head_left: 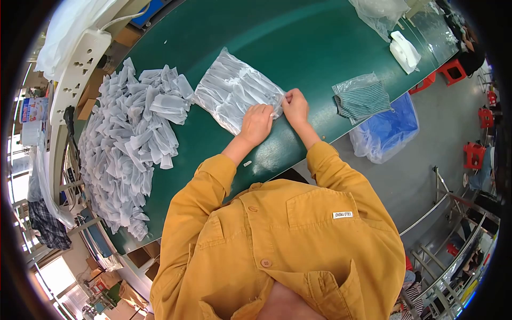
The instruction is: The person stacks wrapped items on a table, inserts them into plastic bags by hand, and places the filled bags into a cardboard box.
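Note:
A see-through plastic bag [234, 88] packed with pale grey, thin folded pieces lies flat on the green table. At its near right end, my left hand [257, 125] rests with curled fingers closed on the bag's edge. Just to the right, my right hand [295, 108] pinches the corner of that same end. Both hands are close together, and the fingertips are partly hidden. Left of the bag spreads a large heap of similar pale grey, sheer pieces [130, 133]; what kind they are I cannot tell.
A green striped cloth in a plastic bag [364, 98] lies at the right table edge [320, 125]. Below it stands a blue bin with a plastic liner [386, 130]. A white bottle-like packet [404, 52] lies farther back. A power strip [80, 69] runs along the left side.

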`<action>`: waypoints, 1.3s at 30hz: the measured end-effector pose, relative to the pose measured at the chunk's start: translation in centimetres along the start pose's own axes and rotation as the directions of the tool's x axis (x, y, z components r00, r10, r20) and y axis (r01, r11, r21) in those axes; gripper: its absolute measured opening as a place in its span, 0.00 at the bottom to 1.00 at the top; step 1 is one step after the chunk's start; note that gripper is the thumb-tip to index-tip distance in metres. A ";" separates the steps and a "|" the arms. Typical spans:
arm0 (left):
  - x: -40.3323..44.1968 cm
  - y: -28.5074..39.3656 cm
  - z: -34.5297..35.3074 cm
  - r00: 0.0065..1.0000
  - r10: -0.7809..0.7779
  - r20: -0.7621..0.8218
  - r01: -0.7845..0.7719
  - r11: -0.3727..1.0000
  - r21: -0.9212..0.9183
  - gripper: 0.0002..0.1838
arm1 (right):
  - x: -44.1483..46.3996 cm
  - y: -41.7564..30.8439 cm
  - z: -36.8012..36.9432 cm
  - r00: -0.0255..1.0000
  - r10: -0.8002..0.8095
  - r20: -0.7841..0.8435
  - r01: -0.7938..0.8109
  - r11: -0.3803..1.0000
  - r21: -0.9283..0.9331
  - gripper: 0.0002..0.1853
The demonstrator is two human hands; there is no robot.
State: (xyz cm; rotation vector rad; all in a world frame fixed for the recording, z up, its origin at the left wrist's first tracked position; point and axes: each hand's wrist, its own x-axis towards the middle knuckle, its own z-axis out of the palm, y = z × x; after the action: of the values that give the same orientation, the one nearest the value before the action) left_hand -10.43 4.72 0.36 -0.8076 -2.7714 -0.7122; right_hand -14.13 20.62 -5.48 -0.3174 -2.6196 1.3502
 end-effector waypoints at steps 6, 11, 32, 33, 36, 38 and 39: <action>2.9 1.9 0.2 0.993 -0.014 -0.117 0.031 0.989 0.147 0.36 | 0.4 1.9 -0.3 0.992 -0.108 0.067 0.115 0.988 -0.101 0.06; 4.1 1.3 1.3 0.997 -0.051 -0.061 0.064 0.973 0.223 0.40 | -1.1 2.4 -1.5 0.997 -0.070 0.026 0.069 0.997 0.044 0.05; 2.7 -0.9 1.5 0.999 0.029 -0.037 -0.012 0.915 0.403 0.37 | -4.1 1.0 -2.3 0.967 -0.220 0.130 0.240 0.955 -0.173 0.14; 2.2 -1.4 1.3 0.998 0.057 -0.015 -0.045 0.908 0.416 0.37 | -5.3 0.8 -2.6 0.970 -0.202 0.133 0.221 0.964 -0.149 0.14; 1.5 -2.5 0.5 0.988 0.123 0.093 -0.149 0.918 0.369 0.41 | -6.5 0.9 -2.7 0.980 -0.112 0.163 0.138 0.978 -0.154 0.15; 0.8 -2.5 -0.5 0.986 0.090 0.141 -0.128 0.949 0.290 0.43 | -6.4 1.2 -2.9 0.977 -0.104 0.184 0.139 0.972 -0.189 0.15; 0.2 -1.0 -2.4 0.987 0.035 0.156 -0.072 0.968 0.241 0.45 | -6.4 1.5 -2.9 0.973 -0.127 0.195 0.167 0.964 -0.207 0.15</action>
State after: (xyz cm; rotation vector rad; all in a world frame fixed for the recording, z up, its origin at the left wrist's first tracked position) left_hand -11.08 2.89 2.08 -0.9134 -2.8793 -0.2987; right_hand -7.10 22.00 -5.42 -0.0264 -2.8838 1.0868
